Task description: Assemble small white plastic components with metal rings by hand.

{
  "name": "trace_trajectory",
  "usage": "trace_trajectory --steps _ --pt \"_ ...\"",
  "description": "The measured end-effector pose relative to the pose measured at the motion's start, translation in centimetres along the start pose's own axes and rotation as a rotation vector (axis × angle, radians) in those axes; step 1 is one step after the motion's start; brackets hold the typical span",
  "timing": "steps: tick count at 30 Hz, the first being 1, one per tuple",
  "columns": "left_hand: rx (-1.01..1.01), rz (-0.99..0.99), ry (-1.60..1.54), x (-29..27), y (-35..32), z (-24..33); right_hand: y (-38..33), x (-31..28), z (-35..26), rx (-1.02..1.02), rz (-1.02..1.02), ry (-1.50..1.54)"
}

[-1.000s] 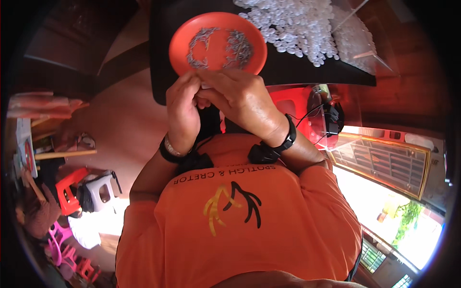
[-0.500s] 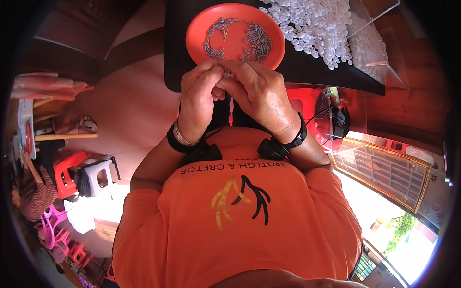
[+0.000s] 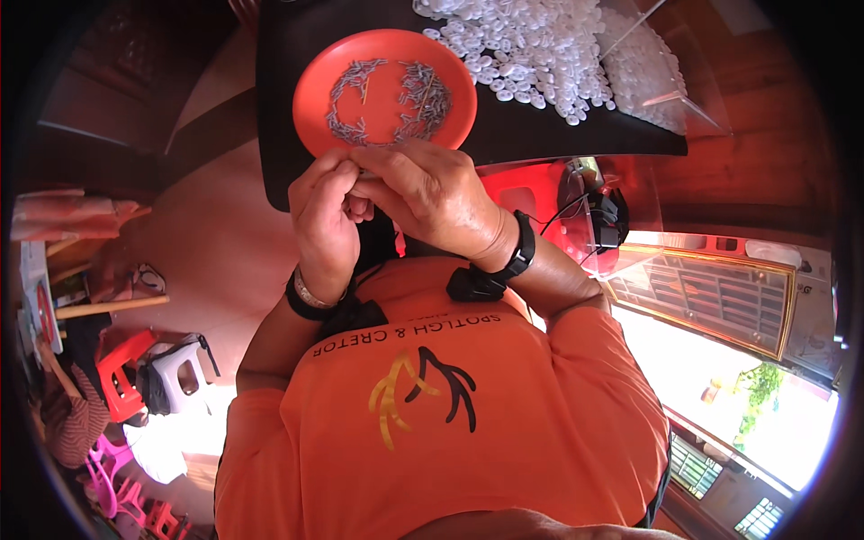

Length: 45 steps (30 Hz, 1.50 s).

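My left hand [image 3: 326,220] and my right hand [image 3: 436,196] meet fingertip to fingertip just in front of an orange-red plate [image 3: 310,108]. The fingers of both are closed in a pinch. Whatever lies between them is small and mostly covered by the fingers, so I cannot make it out. On the plate, many small grey pins or screws [image 3: 434,101] lie in a rough ring, thickest on the right side. A thin yellowish stick [image 3: 365,88] rests among them.
A heap of small white, rounded plastic pieces [image 3: 531,58] covers the far right of the black table [image 3: 504,130]. Beside it are more pieces under a clear sheet. A red stool [image 3: 517,200] stands below the table edge. Another person [image 3: 76,418] sits at far left near stools.
The view has shifted, so plate, heap and hands sit lower and further left in the picture. My hands stay pinched together; a whitish bit seen between the fingertips before is now mostly hidden.
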<state>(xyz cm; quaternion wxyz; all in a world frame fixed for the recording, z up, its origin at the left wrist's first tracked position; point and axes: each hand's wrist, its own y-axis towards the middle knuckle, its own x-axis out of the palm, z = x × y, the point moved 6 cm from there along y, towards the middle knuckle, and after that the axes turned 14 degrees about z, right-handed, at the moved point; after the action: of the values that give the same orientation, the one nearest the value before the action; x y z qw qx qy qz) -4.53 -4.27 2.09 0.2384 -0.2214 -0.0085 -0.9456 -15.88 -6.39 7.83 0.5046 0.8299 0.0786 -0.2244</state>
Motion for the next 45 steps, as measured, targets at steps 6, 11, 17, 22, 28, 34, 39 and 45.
trace_trajectory --steps 6,11,17,22,28,34,39,45 --pt "0.11 -0.015 0.011 -1.6 0.9 1.3 6.0 -12.8 6.1 -0.134 0.443 -0.518" --pt "0.065 -0.048 0.045 -1.7 0.8 0.9 11.0 -23.7 12.4 0.065 0.533 -0.829" --pt "0.048 -0.086 0.085 -0.9 0.7 0.6 6.8 -18.9 17.4 0.263 0.077 -0.796" --pt "0.043 -0.121 0.113 -0.8 0.6 0.6 3.6 -8.4 17.4 0.227 -0.301 -0.468" --pt "0.04 -0.126 0.124 -1.1 0.3 0.6 2.9 -5.1 20.1 0.084 -0.457 -0.759" --pt "-0.009 -0.121 0.138 -1.5 0.4 0.2 3.3 -4.8 20.8 0.125 -0.463 -0.744" --pt "0.002 -0.125 0.148 -1.3 0.5 0.2 3.6 -4.7 21.9 0.166 -0.554 -0.707" --pt "-0.002 -0.105 0.146 -1.6 0.4 0.2 3.7 -5.4 21.9 0.193 -0.57 -0.628"
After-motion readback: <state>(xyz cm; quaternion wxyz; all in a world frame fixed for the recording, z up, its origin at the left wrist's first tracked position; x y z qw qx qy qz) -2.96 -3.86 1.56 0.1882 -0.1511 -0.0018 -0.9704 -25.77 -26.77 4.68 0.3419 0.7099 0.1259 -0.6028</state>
